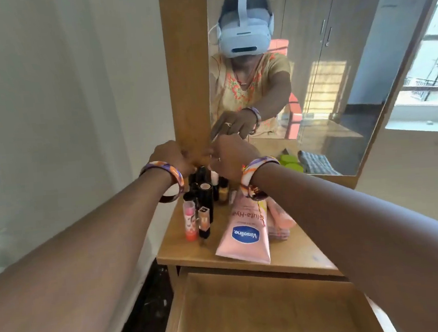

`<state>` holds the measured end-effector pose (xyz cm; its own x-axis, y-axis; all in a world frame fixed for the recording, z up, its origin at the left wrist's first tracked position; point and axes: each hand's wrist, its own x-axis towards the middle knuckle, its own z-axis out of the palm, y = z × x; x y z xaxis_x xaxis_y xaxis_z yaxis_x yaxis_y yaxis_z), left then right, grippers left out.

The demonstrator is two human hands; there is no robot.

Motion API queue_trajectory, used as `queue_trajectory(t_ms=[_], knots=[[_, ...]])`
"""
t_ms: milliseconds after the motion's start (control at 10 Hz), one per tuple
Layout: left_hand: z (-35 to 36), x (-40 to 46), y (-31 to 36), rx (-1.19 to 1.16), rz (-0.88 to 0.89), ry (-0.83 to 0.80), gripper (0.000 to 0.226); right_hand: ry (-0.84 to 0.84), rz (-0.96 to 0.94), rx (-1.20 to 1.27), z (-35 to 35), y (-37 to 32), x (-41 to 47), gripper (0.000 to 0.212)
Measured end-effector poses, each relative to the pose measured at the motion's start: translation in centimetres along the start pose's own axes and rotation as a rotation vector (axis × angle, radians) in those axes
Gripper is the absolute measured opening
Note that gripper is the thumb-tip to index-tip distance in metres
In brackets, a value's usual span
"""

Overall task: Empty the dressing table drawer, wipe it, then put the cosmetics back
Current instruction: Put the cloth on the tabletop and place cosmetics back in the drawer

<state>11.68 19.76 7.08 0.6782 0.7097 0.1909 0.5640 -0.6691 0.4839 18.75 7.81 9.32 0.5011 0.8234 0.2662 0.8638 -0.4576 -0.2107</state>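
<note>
The drawer (265, 315) stands pulled open below the table top, and its wooden bottom is bare. Cosmetics stand and lie on the dressing table top (299, 254): a pink Vaseline tube (242, 232) lying flat, a pink lip balm stick (190, 221), a small dark-capped tube (204, 224), several dark bottles (205, 192) and a foundation bottle (224, 190). Both hands reach to the back of the top, above the bottles. My right hand (231, 158) pinches a thin pale stick, seen best in the mirror. My left hand (172, 156) has its fingers curled against the right hand's fingertips; what it holds is hidden.
A pink folded cloth (279, 222) lies right of the Vaseline tube. The mirror (324, 77) and its wooden frame post (189, 75) rise directly behind the hands. A white wall is on the left, with dark floor beside the table.
</note>
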Motion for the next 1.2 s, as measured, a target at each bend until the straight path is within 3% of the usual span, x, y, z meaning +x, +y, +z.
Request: queue_trajectory(t_ms=[100, 300, 500, 700, 900, 1100, 1200], knots=[[1.4, 1.2, -1.2, 0.028, -0.002, -0.039, 0.029, 0.008, -0.034, -0.157, 1.1, -0.6, 1.4, 0.025], [2.8, 2.4, -2.6, 0.107, 0.061, -0.045, 0.015, -0.009, -0.117, -0.283, 2.6, -1.3, 2.9, 0.019], [1.8, 2.6, -2.5, 0.097, 0.076, -0.027, 0.019, -0.019, -0.078, -0.252, 1.9, -1.9, 3.3, 0.018], [-3.6, 0.9, 0.2, -0.004, 0.115, 0.126, 0.015, 0.114, -0.037, -0.172, -2.9, -3.4, 2.7, 0.025], [-9.1, -2.9, 3.7, 0.007, 0.181, 0.139, 0.02, 0.169, -0.047, -0.079, -8.0, -4.6, 0.3, 0.023], [-11.3, -9.6, 4.3, -0.061, 0.193, -0.077, 0.015, -0.227, 0.055, -0.142, -8.6, -3.8, -3.4, 0.027], [-9.4, -12.8, 3.0, -0.068, 0.165, -0.254, 0.008, -0.267, -0.02, -0.087, -5.7, -3.8, -7.6, 0.024]])
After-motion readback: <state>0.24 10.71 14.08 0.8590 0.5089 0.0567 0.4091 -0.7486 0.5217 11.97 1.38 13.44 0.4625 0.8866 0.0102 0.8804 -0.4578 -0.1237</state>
